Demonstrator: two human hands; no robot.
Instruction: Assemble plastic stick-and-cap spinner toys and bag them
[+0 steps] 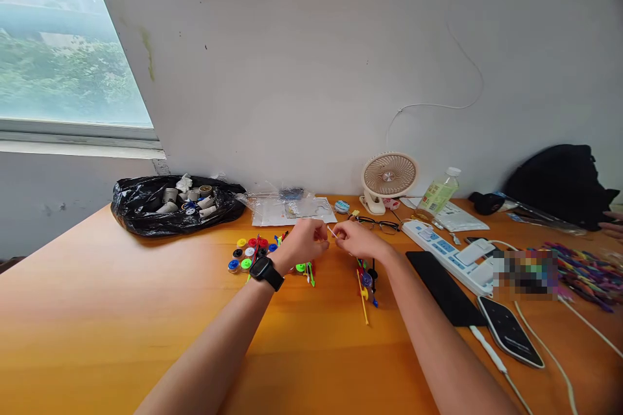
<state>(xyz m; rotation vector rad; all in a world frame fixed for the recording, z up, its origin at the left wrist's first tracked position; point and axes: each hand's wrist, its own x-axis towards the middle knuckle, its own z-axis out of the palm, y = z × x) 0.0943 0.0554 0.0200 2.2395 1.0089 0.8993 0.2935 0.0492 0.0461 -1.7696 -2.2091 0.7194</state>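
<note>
My right hand (359, 240) pinching a thin white stick (333, 232), its left end beside my left hand (306, 240), whose curled fingers' hold I cannot tell, coloured discs (250, 251) farther left on the table (121, 311), a yellow rod (363, 303) nearer.

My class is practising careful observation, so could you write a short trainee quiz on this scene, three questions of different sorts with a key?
1. On which forearm is the black watch worn, the left or the right?
2. True or false: in the picture, the bottle stands to the right of the fan.
3. What shows between the left hand and the right hand?
A. a pair of glasses
B. a thin white stick
C. a black phone

Key:
1. Left
2. True
3. B
</note>
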